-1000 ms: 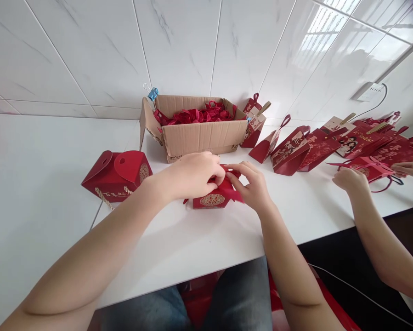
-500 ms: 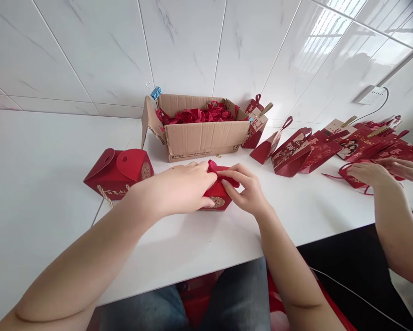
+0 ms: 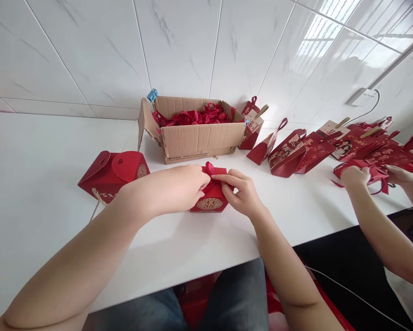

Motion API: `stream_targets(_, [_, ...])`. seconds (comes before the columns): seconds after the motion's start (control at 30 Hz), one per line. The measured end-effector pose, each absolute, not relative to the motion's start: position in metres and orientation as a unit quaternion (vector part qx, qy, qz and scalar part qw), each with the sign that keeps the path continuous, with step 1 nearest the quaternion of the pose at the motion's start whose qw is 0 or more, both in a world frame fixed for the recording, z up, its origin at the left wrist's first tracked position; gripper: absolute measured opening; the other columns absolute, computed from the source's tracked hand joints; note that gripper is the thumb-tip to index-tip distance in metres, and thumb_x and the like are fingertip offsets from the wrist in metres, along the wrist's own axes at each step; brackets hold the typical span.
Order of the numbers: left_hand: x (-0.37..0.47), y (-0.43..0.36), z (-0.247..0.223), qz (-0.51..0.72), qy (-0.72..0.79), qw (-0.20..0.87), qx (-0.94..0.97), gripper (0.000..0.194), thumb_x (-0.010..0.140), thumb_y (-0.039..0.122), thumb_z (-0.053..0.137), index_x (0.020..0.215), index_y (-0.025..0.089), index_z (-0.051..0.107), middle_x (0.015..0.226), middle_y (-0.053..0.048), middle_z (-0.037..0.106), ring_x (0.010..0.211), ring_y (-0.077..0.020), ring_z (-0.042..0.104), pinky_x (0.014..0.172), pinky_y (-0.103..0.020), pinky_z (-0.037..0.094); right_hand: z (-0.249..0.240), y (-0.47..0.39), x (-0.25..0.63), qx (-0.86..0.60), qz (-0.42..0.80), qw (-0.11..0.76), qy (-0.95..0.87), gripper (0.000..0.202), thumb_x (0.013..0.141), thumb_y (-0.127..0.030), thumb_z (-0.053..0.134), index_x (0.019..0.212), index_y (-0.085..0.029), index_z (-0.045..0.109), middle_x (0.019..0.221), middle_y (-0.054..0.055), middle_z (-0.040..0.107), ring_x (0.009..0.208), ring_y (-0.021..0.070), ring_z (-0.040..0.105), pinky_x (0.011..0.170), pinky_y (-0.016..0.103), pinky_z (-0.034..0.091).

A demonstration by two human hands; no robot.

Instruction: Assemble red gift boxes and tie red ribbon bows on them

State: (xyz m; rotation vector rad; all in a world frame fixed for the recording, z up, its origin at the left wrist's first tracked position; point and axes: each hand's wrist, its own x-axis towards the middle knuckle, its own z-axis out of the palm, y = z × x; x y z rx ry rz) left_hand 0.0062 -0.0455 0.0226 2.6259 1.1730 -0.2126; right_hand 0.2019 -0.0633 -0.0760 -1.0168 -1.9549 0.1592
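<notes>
A small red gift box (image 3: 211, 205) with a round gold emblem stands in front of me on the white table. A red ribbon (image 3: 209, 169) is tied on its top, one loop sticking up. My left hand (image 3: 189, 187) is closed at the ribbon on the box's left side, its fingertips curled and partly hidden. My right hand (image 3: 240, 191) pinches the ribbon at the knot from the right, index finger stretched across the top.
A cardboard box (image 3: 202, 141) of red ribbons stands behind. To the left sits a larger red box (image 3: 115, 172) with a rope handle. Several red gift boxes (image 3: 287, 154) line the right, where a co-worker's hands (image 3: 356, 177) handle another ribboned red box (image 3: 375, 172).
My left hand has curled its fingers and drawn slightly left, uncovering more of the box's emblem. The ribbon loop now stands more upright. The co-worker's hands have shifted on their box.
</notes>
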Motion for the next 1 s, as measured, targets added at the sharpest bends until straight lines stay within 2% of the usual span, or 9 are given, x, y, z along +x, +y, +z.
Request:
stream_targets(0.1, [0.012, -0.052, 0.021, -0.053, 0.391, 0.165, 0.904, 0.02, 0.085, 0.024, 0.045, 0.066, 0.019, 0.046, 0.068, -0.004, 0.057, 0.048, -0.0134, 0.045, 0.044, -0.03, 0.024, -0.076, -0.063, 0.202, -0.415, 0.06, 0.445, -0.791, 0.036, 0.082, -0.004, 0.043, 0.102, -0.019, 0.069, 0.071, 0.002, 0.054, 0.063, 0.0137, 0.051, 0.059, 0.028, 0.046])
stream_targets(0.23, [0.02, -0.062, 0.023, -0.051, 0.34, 0.195, 0.918, 0.02, 0.086, 0.023, 0.044, 0.067, 0.019, 0.049, 0.066, -0.003, 0.059, 0.051, -0.014, 0.048, 0.045, -0.029, 0.026, -0.077, -0.062, 0.205, -0.415, 0.057, 0.447, -0.79, 0.036, 0.082, -0.004, 0.044, 0.1, -0.02, 0.07, 0.069, 0.001, 0.052, 0.064, 0.014, 0.05, 0.059, 0.028, 0.045])
stream_targets(0.4, [0.011, -0.06, 0.034, -0.085, 0.337, 0.218, 0.912, 0.033, 0.086, 0.045, 0.049, 0.064, 0.021, 0.054, 0.062, -0.002, 0.059, 0.048, -0.0139, 0.047, 0.045, -0.029, 0.026, -0.078, -0.062, 0.207, -0.415, 0.058, 0.45, -0.789, 0.037, 0.083, -0.004, 0.043, 0.101, -0.021, 0.071, 0.069, 0.001, 0.049, 0.065, 0.0143, 0.049, 0.06, 0.028, 0.045])
stream_targets(0.53, [0.001, -0.044, 0.037, -0.069, 0.43, 0.177, 0.883, 0.034, 0.083, 0.047, 0.05, 0.061, 0.021, 0.051, 0.057, -0.002, 0.055, 0.043, -0.0135, 0.043, 0.045, -0.03, 0.023, -0.078, -0.062, 0.207, -0.411, 0.063, 0.445, -0.793, 0.038, 0.084, -0.005, 0.043, 0.103, -0.021, 0.071, 0.071, 0.002, 0.05, 0.066, 0.0144, 0.049, 0.06, 0.029, 0.045])
stream_targets(0.63, [0.001, -0.033, 0.032, -0.117, 0.464, 0.158, 0.864, 0.031, 0.077, 0.048, 0.057, 0.064, 0.021, 0.047, 0.06, -0.002, 0.056, 0.044, -0.0144, 0.043, 0.045, -0.03, 0.024, -0.078, -0.061, 0.207, -0.411, 0.06, 0.449, -0.791, 0.037, 0.085, -0.005, 0.042, 0.102, -0.022, 0.071, 0.072, 0.002, 0.05, 0.066, 0.0144, 0.049, 0.06, 0.029, 0.045])
stream_targets(0.77, [0.003, -0.024, 0.028, -0.12, 0.47, 0.173, 0.857, 0.034, 0.078, 0.055, 0.053, 0.074, 0.022, 0.048, 0.074, -0.003, 0.061, 0.049, -0.0154, 0.048, 0.045, -0.029, 0.029, -0.077, -0.061, 0.209, -0.415, 0.059, 0.449, -0.789, 0.038, 0.086, -0.005, 0.042, 0.102, -0.023, 0.071, 0.071, 0.002, 0.048, 0.064, 0.014, 0.048, 0.058, 0.029, 0.045])
stream_targets(0.87, [0.003, -0.022, 0.027, -0.126, 0.46, 0.186, 0.859, 0.033, 0.085, 0.052, 0.044, 0.072, 0.022, 0.047, 0.076, -0.004, 0.061, 0.05, -0.0145, 0.047, 0.045, -0.029, 0.031, -0.077, -0.06, 0.211, -0.418, 0.059, 0.44, -0.792, 0.038, 0.087, -0.006, 0.042, 0.103, -0.025, 0.071, 0.071, 0.002, 0.048, 0.065, 0.0146, 0.049, 0.059, 0.03, 0.045])
stream_targets(1.0, [0.005, -0.018, 0.023, -0.13, 0.44, 0.168, 0.873, 0.029, 0.089, 0.039, 0.039, 0.066, 0.021, 0.046, 0.071, -0.003, 0.059, 0.05, -0.015, 0.045, 0.046, -0.029, 0.031, -0.077, -0.059, 0.214, -0.418, 0.054, 0.437, -0.794, 0.038, 0.088, -0.007, 0.042, 0.103, -0.025, 0.072, 0.072, 0.002, 0.048, 0.067, 0.0151, 0.048, 0.06, 0.03, 0.045])
